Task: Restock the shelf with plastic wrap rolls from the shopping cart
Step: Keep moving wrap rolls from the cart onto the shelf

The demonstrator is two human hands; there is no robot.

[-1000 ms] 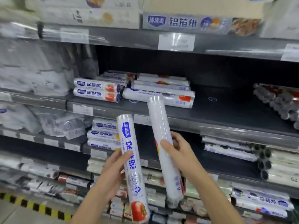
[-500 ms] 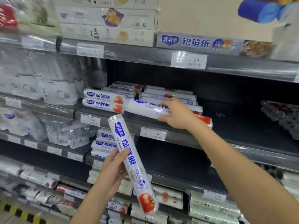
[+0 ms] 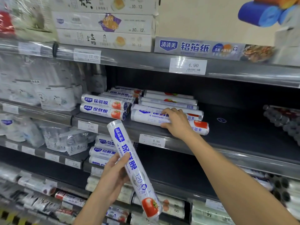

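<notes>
Here the right hand (image 3: 176, 123) lies over a plastic wrap roll (image 3: 151, 118) resting lengthwise at the front of the dark shelf (image 3: 235, 127), fingers curled on top and thumb at its front edge, just ahead of a stack of similar rolls (image 3: 168, 101). Lower down, the left hand (image 3: 113, 177) clasps a second roll (image 3: 134, 168), tilted with its tomato-printed end pointing down and right, in front of the lower shelves.

Two bare hands show: the left hand (image 3: 112, 179) and the right hand (image 3: 176, 122). One white plastic wrap roll with a red tomato picture (image 3: 134, 168) is in the left. Two tomato-label rolls (image 3: 103, 108) lie stacked on the dark grey shelf (image 3: 235, 132). Three flat white boxes (image 3: 103, 23) sit above.
</notes>
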